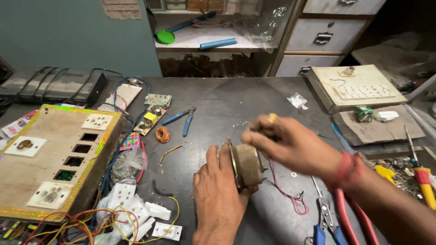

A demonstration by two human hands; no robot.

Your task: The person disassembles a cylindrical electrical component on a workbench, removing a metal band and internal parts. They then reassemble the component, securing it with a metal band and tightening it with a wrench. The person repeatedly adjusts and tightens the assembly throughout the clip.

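Head view is showing two bare hands working at the lower centre of the frame, above a dark worktable (236, 104). Left hand (217, 181) is coming up from the bottom edge and is gripping a small round brownish motor (247, 164), with the fingers wrapped behind it and the thumb lying along its flat metal plate. Right hand (284, 140) is reaching in from the right with a ring on one finger and a red thread band on the wrist; its fingers are bent and are pressing on the top of the motor, but it is blurred, so I cannot tell if it is pinching something small. A thin red wire (290, 195) is hanging from the motor and lying on the table just beside it. At the left of the frame a wooden switch board (45, 159) with white sockets is resting. Blue-handled pliers (181, 119) are lying in the upper centre, well apart from the hands. Red-handled cutters (349, 218) are lying at the lower right, near the right forearm.
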